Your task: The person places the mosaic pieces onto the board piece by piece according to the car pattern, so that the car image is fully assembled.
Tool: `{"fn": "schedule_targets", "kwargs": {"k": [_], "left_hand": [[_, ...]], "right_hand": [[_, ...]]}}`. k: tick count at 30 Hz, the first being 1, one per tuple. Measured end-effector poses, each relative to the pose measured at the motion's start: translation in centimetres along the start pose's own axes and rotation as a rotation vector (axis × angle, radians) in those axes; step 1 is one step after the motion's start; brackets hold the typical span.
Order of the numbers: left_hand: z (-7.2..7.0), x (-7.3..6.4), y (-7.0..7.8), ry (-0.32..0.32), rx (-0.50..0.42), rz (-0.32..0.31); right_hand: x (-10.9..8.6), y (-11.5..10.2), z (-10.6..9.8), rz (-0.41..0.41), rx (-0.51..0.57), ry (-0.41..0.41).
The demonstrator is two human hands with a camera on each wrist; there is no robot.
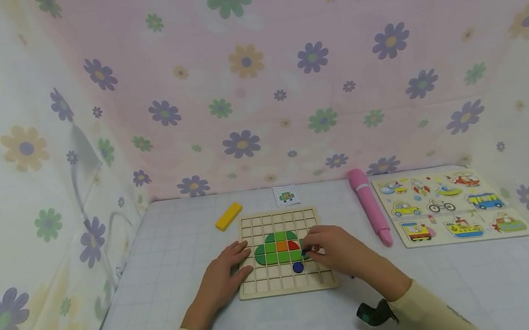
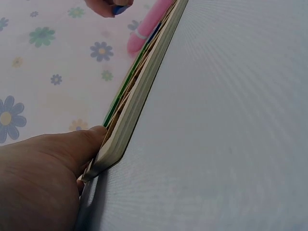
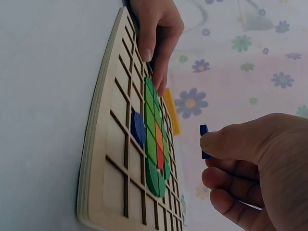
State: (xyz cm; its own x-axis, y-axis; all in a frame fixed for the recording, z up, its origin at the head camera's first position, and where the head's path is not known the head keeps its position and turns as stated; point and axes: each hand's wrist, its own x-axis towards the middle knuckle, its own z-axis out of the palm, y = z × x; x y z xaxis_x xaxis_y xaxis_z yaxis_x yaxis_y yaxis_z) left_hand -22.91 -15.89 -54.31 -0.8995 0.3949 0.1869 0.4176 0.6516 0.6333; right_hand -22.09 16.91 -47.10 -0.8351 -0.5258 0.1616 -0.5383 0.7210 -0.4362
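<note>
A wooden grid board (image 1: 264,289) lies flat on the table. Green pieces (image 1: 272,258) form a domed shape on it, with an orange piece (image 1: 282,245) and a red piece (image 1: 292,245) among them. Below these sits a blue disc (image 3: 138,128), made of two halves. My left hand (image 1: 221,277) rests at the board's left edge, its thumb on the surface near the front corner. My right hand (image 1: 338,247) pinches a small blue puzzle piece (image 3: 204,142) between thumb and index finger, raised over the board's right side; its other fingers curl loosely.
Behind the board lie a yellow block (image 1: 229,216) and a small pattern card (image 1: 286,195) with a similar coloured figure. A pink pen-shaped object (image 1: 371,207) lies to the right, beside a vehicle picture puzzle (image 1: 442,221). Flowered cloth (image 1: 280,69) surrounds the table.
</note>
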Motion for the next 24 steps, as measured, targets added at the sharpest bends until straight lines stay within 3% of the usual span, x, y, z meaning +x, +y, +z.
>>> {"fn": "schedule_targets", "kwargs": {"k": [7,14,24], "left_hand": [[0.0,0.0,-0.1,0.005,-0.002,0.009],[0.0,0.0,0.0,-0.011,0.006,0.009],[0.0,0.0,-0.1,-0.005,0.010,0.010]], "right_hand": [[1.2,-0.8,0.7,-0.032,-0.012,-0.012],[2.3,-1.6,1.6,-0.120,-0.006,-0.010],[3.5,-2.8,2.9,-0.130,-0.012,-0.054]]}}
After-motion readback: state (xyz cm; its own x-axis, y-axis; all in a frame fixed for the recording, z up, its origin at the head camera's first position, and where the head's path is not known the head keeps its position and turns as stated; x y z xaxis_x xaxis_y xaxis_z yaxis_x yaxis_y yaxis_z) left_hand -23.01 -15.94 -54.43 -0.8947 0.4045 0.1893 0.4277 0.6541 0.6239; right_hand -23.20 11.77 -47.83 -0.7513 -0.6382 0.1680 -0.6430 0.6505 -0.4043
